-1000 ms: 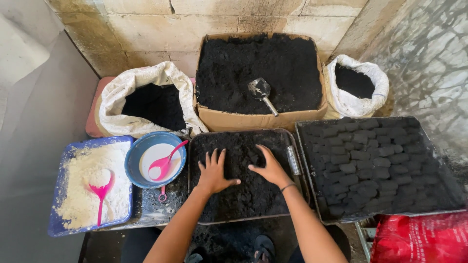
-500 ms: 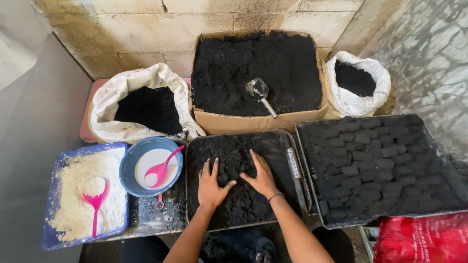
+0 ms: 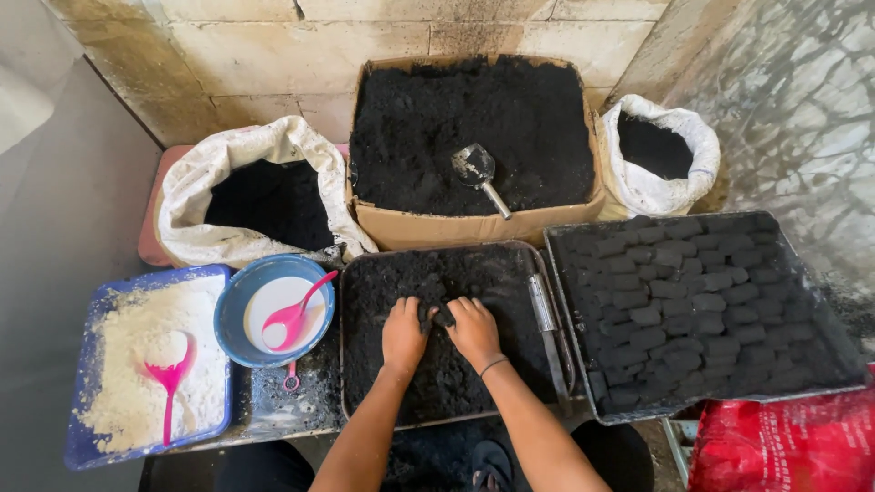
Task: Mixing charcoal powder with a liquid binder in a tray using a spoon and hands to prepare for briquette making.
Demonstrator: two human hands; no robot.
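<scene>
Both hands worked mid-tray: left hand (image 3: pixel 403 335) and right hand (image 3: pixel 474 330) cupped narrow around a black lump (image 3: pixel 437 314) in the dark tray (image 3: pixel 365 273), shaping step; next needs firm squeeze.

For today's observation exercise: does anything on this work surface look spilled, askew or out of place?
Mostly orderly. Black powder has strayed onto the grey surface below the blue bowl, and white powder dusts the blue tray's rim. Both hands, left hand and right hand, press into the middle tray's dark mix.
</scene>
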